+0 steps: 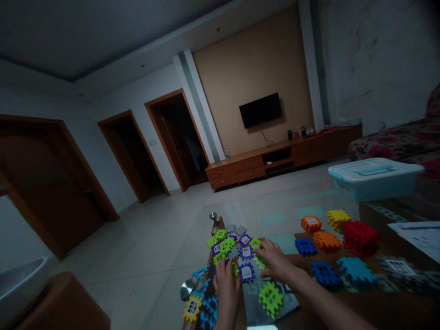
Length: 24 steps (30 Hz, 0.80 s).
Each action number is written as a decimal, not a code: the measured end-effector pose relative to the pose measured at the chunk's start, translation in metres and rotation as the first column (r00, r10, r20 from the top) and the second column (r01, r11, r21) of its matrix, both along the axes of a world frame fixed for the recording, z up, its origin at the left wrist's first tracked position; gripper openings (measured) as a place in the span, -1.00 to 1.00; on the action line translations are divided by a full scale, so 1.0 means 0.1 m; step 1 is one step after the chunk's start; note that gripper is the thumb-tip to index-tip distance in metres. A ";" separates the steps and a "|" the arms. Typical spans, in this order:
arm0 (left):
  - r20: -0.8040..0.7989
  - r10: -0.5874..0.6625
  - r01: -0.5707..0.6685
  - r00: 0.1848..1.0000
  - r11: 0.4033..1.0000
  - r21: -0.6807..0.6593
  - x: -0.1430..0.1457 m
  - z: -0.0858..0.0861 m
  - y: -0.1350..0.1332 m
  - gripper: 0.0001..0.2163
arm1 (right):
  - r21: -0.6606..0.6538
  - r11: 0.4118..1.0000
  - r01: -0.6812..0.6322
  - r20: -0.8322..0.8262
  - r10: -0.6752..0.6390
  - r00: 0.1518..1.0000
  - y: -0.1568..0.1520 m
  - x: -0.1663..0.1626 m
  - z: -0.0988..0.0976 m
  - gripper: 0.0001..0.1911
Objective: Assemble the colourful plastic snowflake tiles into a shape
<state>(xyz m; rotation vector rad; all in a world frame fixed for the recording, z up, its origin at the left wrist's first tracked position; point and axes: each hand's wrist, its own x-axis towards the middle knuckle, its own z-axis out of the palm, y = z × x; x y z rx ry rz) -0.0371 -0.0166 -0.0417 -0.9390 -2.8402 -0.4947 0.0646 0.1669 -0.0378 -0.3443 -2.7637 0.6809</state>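
My left hand (227,285) rests palm down on a flat assembly of green, purple and grey interlocking tiles (231,247) at the table's left end. Across from it, my right hand (274,259) presses its fingers on the same assembly, touching a green tile (260,262) beside a purple window tile (246,272). A loose green tile (271,299) lies just below my right wrist. Blue and yellow tiles (200,305) sit by my left hand. Whether either hand grips a tile is hidden by the fingers.
Stacks of orange (326,241), yellow (338,218), red (360,238) and blue (355,270) tiles lie on the glass table (282,215) to the right. A lidded teal box (374,178) stands at the far right. Beyond are the floor, a TV cabinet (275,160) and doors.
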 end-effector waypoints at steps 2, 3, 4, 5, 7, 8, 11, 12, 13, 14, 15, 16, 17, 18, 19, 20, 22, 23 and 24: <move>0.034 -0.012 0.014 0.999 0.998 -0.054 -0.05 -0.01 -0.02 -0.50 | 0.003 1.000 0.003 -0.051 -0.003 0.999 -0.01 0.03 0.04 -0.28; 0.051 -0.020 0.024 0.999 0.997 -0.074 -0.06 -0.01 -0.03 -0.50 | -0.005 1.000 -0.003 -0.077 0.003 0.997 -0.01 0.05 0.07 -0.31; 0.062 -0.027 0.032 0.998 0.996 -0.086 -0.07 0.00 -0.03 -0.51 | -0.020 1.000 -0.011 -0.101 0.009 0.995 -0.03 0.07 0.09 -0.34; 0.068 -0.030 0.036 0.997 0.995 -0.091 -0.07 0.00 -0.02 -0.51 | -0.040 0.999 -0.022 -0.121 0.017 0.993 -0.04 0.09 0.12 -0.36; 0.069 -0.020 0.026 0.997 0.996 -0.087 -0.06 0.02 -0.01 -0.51 | -0.096 0.993 -0.066 -0.146 0.052 0.988 -0.07 0.15 0.16 -0.35; 0.067 -0.010 0.016 0.998 0.997 -0.082 -0.06 0.03 -0.01 -0.51 | -0.128 0.987 -0.093 -0.158 0.073 0.985 -0.08 0.19 0.17 -0.33; 0.061 0.014 -0.010 0.998 0.998 -0.059 -0.05 0.05 0.01 -0.51 | -0.209 0.966 -0.151 -0.200 0.109 0.974 -0.11 0.30 0.19 -0.32; 0.058 0.021 -0.018 0.998 0.999 -0.050 -0.04 0.05 0.01 -0.52 | -0.224 0.962 -0.155 -0.216 0.106 0.971 -0.10 0.33 0.19 -0.33; 0.053 0.028 -0.025 0.998 0.999 -0.041 -0.03 0.06 0.02 -0.53 | -0.232 0.961 -0.152 -0.229 0.097 0.968 -0.10 0.36 0.20 -0.34; 0.049 0.034 -0.032 0.998 0.999 -0.033 -0.02 0.06 0.02 -0.53 | -0.236 0.961 -0.143 -0.240 0.085 0.967 -0.09 0.39 0.21 -0.35; 0.043 0.038 -0.037 0.998 0.999 -0.023 -0.01 0.06 0.01 -0.53 | -0.235 0.963 -0.133 -0.242 0.075 0.967 -0.08 0.42 0.22 -0.35; 0.036 0.037 -0.037 0.999 0.999 -0.009 0.00 0.07 0.01 -0.54 | -0.228 0.966 -0.125 -0.235 0.069 0.969 -0.07 0.44 0.23 -0.35; 0.028 0.030 -0.031 0.999 0.999 0.010 0.01 0.07 0.00 -0.54 | -0.216 0.969 -0.122 -0.219 0.074 0.973 -0.07 0.47 0.24 -0.35; 0.021 0.019 -0.019 1.000 0.999 0.032 0.03 0.07 -0.01 -0.55 | -0.198 0.971 -0.133 -0.195 0.094 0.976 -0.07 0.50 0.25 -0.35; 0.016 0.003 -0.004 1.000 0.998 0.057 0.04 0.07 -0.02 -0.55 | -0.179 0.972 -0.154 -0.165 0.125 0.978 -0.09 0.53 0.25 -0.33; 0.012 -0.015 0.014 1.000 0.996 0.085 0.06 0.07 -0.02 -0.56 | -0.163 0.969 -0.183 -0.134 0.162 0.978 -0.11 0.56 0.25 -0.31; 0.014 -0.053 0.051 0.998 0.988 0.146 0.09 0.06 -0.04 -0.56 | -0.141 0.962 -0.234 -0.086 0.224 0.971 -0.18 0.62 0.24 -0.29; 0.014 -0.074 0.070 0.997 0.981 0.180 0.11 0.06 -0.05 -0.56 | -0.132 0.960 -0.248 -0.067 0.241 0.968 -0.22 0.64 0.23 -0.30; 0.015 -0.096 0.091 0.995 0.973 0.212 0.14 0.05 -0.05 -0.56 | -0.126 0.959 -0.253 -0.052 0.248 0.967 -0.26 0.66 0.22 -0.31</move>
